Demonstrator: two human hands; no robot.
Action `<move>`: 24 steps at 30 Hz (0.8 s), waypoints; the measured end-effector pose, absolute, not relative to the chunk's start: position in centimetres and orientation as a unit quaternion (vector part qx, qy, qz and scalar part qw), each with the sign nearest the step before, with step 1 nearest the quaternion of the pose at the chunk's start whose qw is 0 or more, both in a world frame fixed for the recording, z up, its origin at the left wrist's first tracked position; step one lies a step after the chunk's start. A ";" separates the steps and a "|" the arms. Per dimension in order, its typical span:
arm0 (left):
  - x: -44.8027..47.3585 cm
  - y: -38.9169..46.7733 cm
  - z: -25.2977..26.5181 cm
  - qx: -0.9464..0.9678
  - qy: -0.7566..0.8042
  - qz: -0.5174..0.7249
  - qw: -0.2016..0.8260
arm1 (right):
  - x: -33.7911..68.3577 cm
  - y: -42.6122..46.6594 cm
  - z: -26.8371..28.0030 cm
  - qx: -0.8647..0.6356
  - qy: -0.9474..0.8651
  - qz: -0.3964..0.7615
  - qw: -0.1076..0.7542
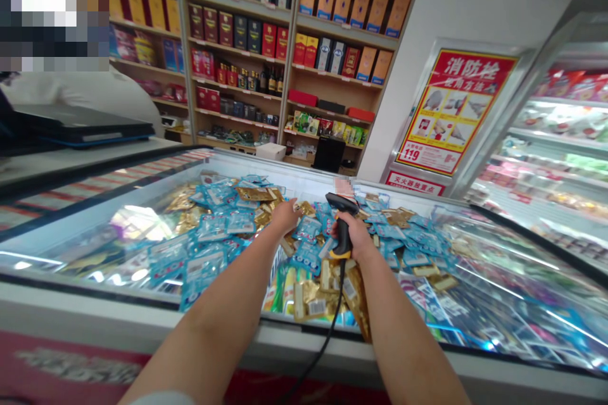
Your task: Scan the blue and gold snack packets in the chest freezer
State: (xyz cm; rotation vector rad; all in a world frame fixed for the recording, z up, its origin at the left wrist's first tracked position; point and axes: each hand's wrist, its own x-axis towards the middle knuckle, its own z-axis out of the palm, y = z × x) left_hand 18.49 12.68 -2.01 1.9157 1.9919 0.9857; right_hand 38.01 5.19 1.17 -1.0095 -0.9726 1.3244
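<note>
My right hand (357,235) is wrapped around the handle of a black and yellow barcode scanner (342,231). The scanner's head points away from me, and its cable (327,335) runs down toward me between my arms. Over the far side of the pile, my left hand (285,218) is closed, its fingertips at a small gold packet (306,208). What those fingers grip, if anything, is too small to make out. Blue packets (308,254) and gold packets (313,304) lie heaped under and around both hands, several with barcodes facing up.
The packets rest on a chest freezer's glass top, inside its white rim (228,161). A dark laptop-like device (85,123) stands on a counter at left, beside a person in white (114,98). Shelves (237,3) of boxed goods, a fire-hydrant poster (456,111) and a display fridge (560,133) stand behind.
</note>
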 end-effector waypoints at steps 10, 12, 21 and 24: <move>17.4 14.5 -2.7 0.441 0.607 0.598 0.281 | 38.0 5.2 1.2 -0.433 -0.418 0.565 0.565; 17.3 14.3 -2.4 0.382 0.588 0.647 0.299 | 38.0 5.1 1.2 -0.437 -0.422 0.561 0.563; 17.8 13.6 -1.5 0.301 0.555 0.695 0.343 | 38.1 5.4 1.0 -0.438 -0.420 0.560 0.564; 17.8 13.5 -1.8 0.339 0.582 0.662 0.330 | 38.0 5.2 1.1 -0.442 -0.421 0.559 0.561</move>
